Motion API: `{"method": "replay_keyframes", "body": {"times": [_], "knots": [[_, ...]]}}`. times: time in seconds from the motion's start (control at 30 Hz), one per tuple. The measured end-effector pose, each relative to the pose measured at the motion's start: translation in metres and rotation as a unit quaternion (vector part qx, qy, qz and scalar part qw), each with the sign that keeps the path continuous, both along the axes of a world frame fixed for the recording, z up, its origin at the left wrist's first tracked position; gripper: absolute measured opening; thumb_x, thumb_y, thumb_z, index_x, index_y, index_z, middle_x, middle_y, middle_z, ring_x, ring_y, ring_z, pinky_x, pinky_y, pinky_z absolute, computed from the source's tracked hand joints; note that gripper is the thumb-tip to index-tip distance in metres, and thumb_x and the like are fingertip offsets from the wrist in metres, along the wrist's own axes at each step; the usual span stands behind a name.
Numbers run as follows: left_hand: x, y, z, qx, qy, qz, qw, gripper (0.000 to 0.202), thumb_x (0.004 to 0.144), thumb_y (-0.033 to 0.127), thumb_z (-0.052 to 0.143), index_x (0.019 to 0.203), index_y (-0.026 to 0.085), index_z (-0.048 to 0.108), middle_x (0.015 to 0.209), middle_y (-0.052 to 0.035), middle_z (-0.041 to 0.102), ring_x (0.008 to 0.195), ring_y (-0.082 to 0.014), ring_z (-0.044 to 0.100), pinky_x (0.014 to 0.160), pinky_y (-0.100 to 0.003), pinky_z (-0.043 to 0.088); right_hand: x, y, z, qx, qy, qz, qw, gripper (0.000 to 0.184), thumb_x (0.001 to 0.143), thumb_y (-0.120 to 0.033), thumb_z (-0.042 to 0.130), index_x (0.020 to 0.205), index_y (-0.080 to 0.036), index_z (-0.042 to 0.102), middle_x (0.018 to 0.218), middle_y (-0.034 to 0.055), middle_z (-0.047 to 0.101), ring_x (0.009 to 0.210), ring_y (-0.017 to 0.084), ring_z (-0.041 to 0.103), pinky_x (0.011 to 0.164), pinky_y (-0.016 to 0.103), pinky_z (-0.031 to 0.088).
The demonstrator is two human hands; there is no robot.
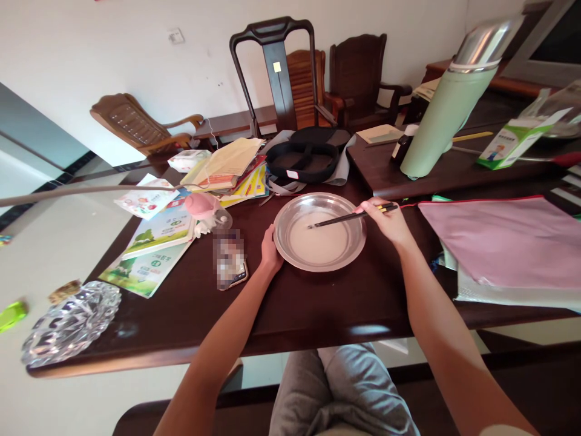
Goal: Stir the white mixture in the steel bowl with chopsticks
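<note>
Head view: metal bowl, centre frame, pale liquid inside; left hand grasping its left rim, right hand grasping dark chopsticks, tips over the liquid.

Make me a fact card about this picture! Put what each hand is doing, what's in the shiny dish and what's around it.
Right hand: holds dark chopsticks
Left hand: at the left rim of the metal dish, grip partly hidden
In the dish: something pale; can't tell what
Chopstick tips: over the dish; touching is unclear
Left of dish: phone, books, glass dish
Right of dish: green thermos, pink folder
Table: dark brown
</note>
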State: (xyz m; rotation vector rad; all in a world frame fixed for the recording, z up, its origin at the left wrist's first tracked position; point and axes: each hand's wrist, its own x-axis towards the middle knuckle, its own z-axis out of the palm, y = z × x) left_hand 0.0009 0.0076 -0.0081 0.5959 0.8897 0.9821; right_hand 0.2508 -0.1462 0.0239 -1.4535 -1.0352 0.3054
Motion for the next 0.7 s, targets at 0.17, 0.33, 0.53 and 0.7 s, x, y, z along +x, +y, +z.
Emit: {"method": "replay_keyframes", "body": {"times": [0.17,0.33,0.53,0.7], "knots": [[0.001,0.0,-0.001,0.007,-0.002,0.005,1.0,0.033,0.077,0.041,0.086,0.066,0.019,0.064,0.065,0.0027,0.065,0.064,-0.0141,0.058,0.072,-0.027,0.053,0.006,-0.004,0.0,0.028,0.047,-0.049,0.997,0.059,0.083,-0.081,0.069,0.06,-0.027,0.071,0.064,0.0043,0.074,0.071,0.026,0.074,0.085,0.043,0.059],[0.001,0.001,-0.001,0.001,-0.001,0.007,1.0,0.036,0.075,0.043,0.088,0.065,0.02,0.062,0.062,0.0034,0.062,0.064,-0.0149,0.059,0.07,-0.027,0.052,-0.003,0.0,0.002,-0.011,0.009,0.028,1.0,0.058,0.081,-0.083,0.071,0.065,-0.027,0.075,0.076,0.0053,0.08,0.083,0.028,0.077,0.088,0.042,0.059],[0.0,0.0,-0.001,0.011,-0.003,-0.003,1.0,0.033,0.078,0.042,0.085,0.066,0.02,0.063,0.064,0.003,0.064,0.064,-0.0146,0.059,0.073,-0.027,0.053,0.008,-0.003,-0.002,0.029,0.042,-0.059,0.997,0.058,0.084,-0.08,0.069,0.061,-0.027,0.071,0.066,0.0042,0.075,0.073,0.026,0.074,0.087,0.043,0.058],[-0.001,0.002,-0.005,0.004,0.003,-0.007,1.0,0.034,0.078,0.045,0.086,0.069,0.02,0.064,0.065,0.0026,0.065,0.068,-0.0168,0.063,0.076,-0.029,0.054,0.0,-0.001,0.001,-0.019,0.019,0.031,0.999,0.059,0.082,-0.083,0.069,0.063,-0.027,0.073,0.073,0.0057,0.078,0.08,0.027,0.076,0.085,0.042,0.058]]}}
